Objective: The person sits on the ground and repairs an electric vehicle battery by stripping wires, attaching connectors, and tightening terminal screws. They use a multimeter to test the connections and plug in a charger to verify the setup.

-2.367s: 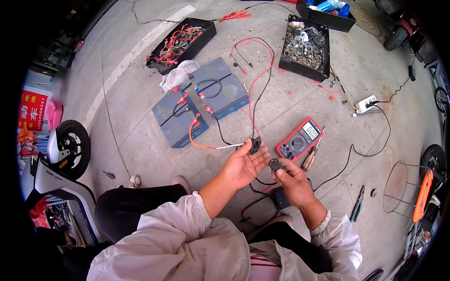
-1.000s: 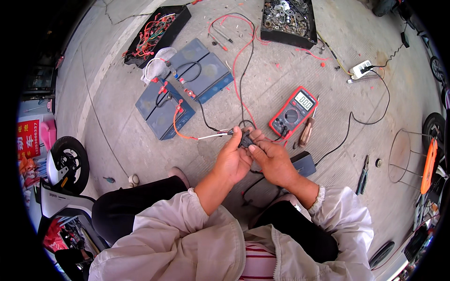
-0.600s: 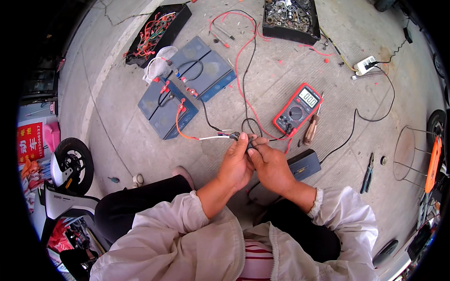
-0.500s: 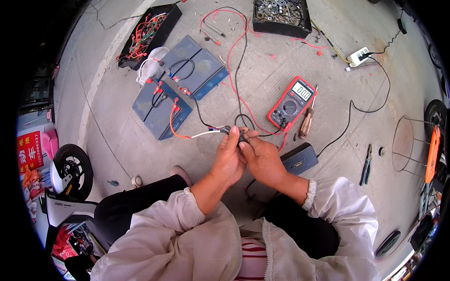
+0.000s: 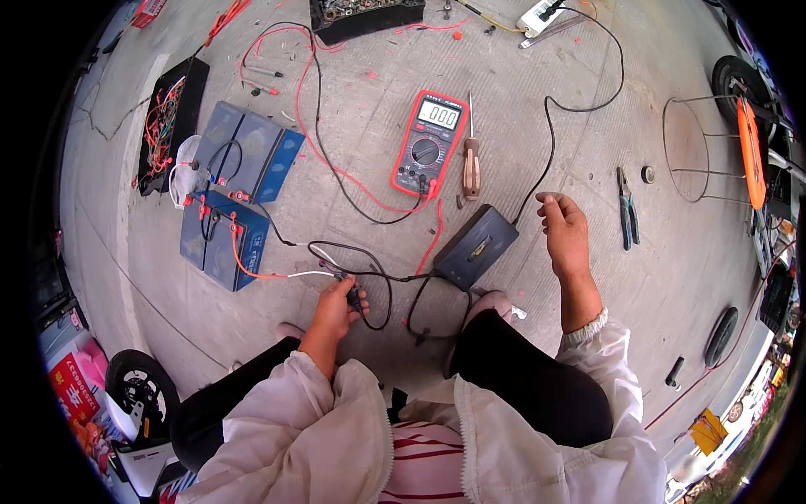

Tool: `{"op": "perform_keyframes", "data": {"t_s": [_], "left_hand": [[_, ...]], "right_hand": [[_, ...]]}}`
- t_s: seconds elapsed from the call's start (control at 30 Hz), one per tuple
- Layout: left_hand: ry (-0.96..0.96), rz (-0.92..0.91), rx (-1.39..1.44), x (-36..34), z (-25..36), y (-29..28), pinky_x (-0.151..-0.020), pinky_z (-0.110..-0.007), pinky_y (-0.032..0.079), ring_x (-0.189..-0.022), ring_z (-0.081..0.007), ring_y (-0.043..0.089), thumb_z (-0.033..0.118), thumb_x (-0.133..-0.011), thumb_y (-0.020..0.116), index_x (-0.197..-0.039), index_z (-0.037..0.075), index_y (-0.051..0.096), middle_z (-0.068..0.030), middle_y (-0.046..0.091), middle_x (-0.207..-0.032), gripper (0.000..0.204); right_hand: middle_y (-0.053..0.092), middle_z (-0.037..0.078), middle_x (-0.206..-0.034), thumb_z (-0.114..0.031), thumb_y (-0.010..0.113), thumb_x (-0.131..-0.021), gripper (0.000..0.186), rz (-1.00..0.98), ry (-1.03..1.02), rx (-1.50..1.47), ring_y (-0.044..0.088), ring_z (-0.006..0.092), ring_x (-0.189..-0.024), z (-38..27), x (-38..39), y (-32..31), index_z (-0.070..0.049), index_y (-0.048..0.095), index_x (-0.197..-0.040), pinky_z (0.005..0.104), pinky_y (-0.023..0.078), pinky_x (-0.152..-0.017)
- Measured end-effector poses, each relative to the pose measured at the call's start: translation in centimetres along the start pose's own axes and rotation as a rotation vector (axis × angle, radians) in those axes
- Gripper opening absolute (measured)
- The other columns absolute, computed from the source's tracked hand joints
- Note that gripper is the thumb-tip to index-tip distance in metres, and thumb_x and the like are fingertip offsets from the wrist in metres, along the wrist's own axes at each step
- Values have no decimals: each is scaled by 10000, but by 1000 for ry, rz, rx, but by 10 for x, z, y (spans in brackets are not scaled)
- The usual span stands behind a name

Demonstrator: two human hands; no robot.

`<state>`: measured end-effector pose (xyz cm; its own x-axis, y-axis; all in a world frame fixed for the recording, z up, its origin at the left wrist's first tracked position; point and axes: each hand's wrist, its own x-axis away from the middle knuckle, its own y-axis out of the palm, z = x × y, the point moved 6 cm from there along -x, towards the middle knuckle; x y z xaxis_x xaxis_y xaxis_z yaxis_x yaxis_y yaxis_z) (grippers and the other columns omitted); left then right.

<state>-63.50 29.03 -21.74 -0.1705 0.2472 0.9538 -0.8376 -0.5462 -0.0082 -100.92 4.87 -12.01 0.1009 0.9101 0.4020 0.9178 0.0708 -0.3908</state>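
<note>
My left hand [image 5: 334, 312] is closed around a black cable connector [image 5: 353, 296], beside the joint where white and orange wires run from the batteries. Its black cable loops right toward the dark charger box [image 5: 476, 247]. My right hand [image 5: 564, 235] hovers right of that box, fingers loosely bent and nothing visible in them. Near its fingertips runs the charger's black cord [image 5: 550, 143]. To the left, blue-grey batteries [image 5: 252, 155] carry red-capped terminals and short black jumper wires. A red multimeter [image 5: 428, 144] lies in the middle, a brown-handled screwdriver [image 5: 472, 168] along its right side.
Pliers [image 5: 627, 210] and a small round roll [image 5: 647, 175] lie to the right, near an orange-topped wire stool [image 5: 750, 151]. Black trays hold wires [image 5: 172, 122] and small hardware [image 5: 365, 23]. A white power strip [image 5: 540, 17] is at the far edge. Test leads [image 5: 317, 101] trail across the floor.
My hands have come apart: the left keeps the connector and the right has moved away to the right, past the charger. The whole view has shifted, so floor things appear farther left.
</note>
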Motion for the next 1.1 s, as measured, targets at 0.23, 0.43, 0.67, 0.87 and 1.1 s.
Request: {"op": "perform_keyframes", "data": {"t_s": [0.23,0.43,0.67,0.87,1.1], "left_hand": [[119,129,-81,-14,-8,-21,-635,-375,539,-719,-205,617,260,-954,597,-1018,89,561,-51,622,-850,186],[311,354,-224,-23,-10,-35,-695,-358,484,-753,-225,624,223,-894,642,-1016,2,611,-83,657,-902,255],[269,623,-493,-15,-8,-54,-791,-412,498,-862,-303,662,246,-831,693,-1056,-49,616,-183,686,-956,379],[283,720,-472,-12,-9,-53,-857,-430,500,-966,-378,674,258,-818,698,-1090,-76,617,-251,685,-1026,438],[208,757,-526,-22,-20,-62,-839,-445,503,-941,-386,666,267,-832,679,-1103,-67,612,-241,684,-1002,435]], "right_hand": [[673,66,-902,-173,574,-999,240,-185,-120,134,612,133,-847,9,22,28,34,661,-1085,277,499,-794],[675,87,-893,-153,581,-988,213,-186,-241,194,623,142,-839,6,21,36,34,662,-1051,280,503,-782],[661,158,-865,-142,603,-948,195,-183,-233,116,640,224,-764,6,21,33,26,667,-1024,330,512,-717],[662,119,-851,-142,599,-964,196,-211,-223,150,626,172,-753,3,28,38,31,666,-1029,301,509,-712],[631,43,-851,-169,578,-993,223,-277,-157,148,557,112,-815,-1,29,46,31,654,-1056,272,474,-770]]}}
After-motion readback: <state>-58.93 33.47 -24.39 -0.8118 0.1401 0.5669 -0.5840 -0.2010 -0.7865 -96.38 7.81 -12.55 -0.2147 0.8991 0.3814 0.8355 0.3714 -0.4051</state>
